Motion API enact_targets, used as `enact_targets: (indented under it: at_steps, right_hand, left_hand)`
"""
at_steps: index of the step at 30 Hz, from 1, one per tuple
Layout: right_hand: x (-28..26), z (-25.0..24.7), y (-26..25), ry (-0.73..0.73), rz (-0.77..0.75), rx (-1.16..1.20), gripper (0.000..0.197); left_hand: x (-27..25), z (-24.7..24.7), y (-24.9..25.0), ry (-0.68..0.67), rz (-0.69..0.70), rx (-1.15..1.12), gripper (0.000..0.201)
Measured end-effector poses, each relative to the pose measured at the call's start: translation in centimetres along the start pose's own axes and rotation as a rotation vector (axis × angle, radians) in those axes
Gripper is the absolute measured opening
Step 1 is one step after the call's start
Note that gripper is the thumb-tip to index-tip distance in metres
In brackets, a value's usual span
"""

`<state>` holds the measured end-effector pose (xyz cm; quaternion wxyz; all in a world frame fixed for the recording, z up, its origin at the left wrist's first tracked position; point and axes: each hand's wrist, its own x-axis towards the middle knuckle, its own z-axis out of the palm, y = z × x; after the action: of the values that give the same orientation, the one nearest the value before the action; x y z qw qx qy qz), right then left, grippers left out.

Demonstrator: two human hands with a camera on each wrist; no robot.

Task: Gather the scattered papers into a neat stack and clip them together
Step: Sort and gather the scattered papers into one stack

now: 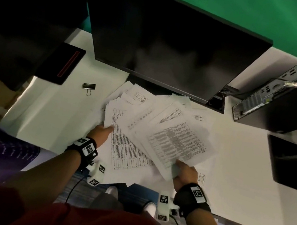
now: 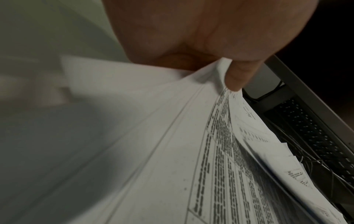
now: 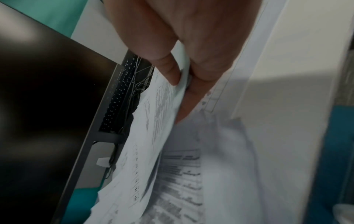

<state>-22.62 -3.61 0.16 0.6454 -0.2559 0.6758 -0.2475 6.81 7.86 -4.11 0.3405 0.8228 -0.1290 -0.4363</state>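
Observation:
A fanned pile of printed papers point(image 1: 152, 130) lies on the white desk point(image 1: 50, 117) in front of the monitor. My left hand point(image 1: 103, 131) grips the pile's left edge, thumb on top point(image 2: 235, 77), the other fingers hidden under the sheets point(image 2: 191, 151). My right hand point(image 1: 183, 172) pinches the near corner of the upper sheets point(image 3: 153, 136) between thumb and fingers point(image 3: 170, 71), lifting them off the lower ones. A black binder clip point(image 1: 89, 87) lies on the desk, left of the pile and away from both hands.
A large dark monitor point(image 1: 164, 53) stands just behind the papers. A second dark screen point(image 1: 22, 22) is at the left, with a black pad point(image 1: 68, 63) below it. A small computer box point(image 1: 269, 95) and a black device point(image 1: 288, 164) sit at the right.

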Motion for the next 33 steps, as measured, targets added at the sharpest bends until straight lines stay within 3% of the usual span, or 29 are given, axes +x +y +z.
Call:
enact_targets:
  at_steps: [4, 12, 20, 28, 33]
  right_hand:
    - [0.8, 2.1, 0.3, -0.046, 0.061, -0.036, 0.031]
    - [-1.0, 2.1, 1.7, -0.243, 0.130, -0.248, 0.027]
    - [0.4, -2.5, 0.3, -0.284, -0.064, -0.575, 0.011]
    - [2.9, -6.3, -6.2, -0.015, -0.436, -1.071, 0.035]
    - [4.8, -3.9, -8.7, 0.081, -0.510, -1.175, 0.031]
  left_hand:
    - [-0.5, 0.0, -0.3, -0.045, 0.072, -0.081, 0.042]
    - [-1.3, 0.6, 0.4, 0.077, 0.093, 0.055, 0.046]
    - [-1.4, 0.8, 1.6, 0.139, 0.070, 0.070, 0.049]
    - [-0.8, 0.5, 1.4, 0.055, 0.043, 0.119, 0.045]
    - [-1.3, 0.0, 1.5, 0.011, 0.064, 0.162, 0.043]
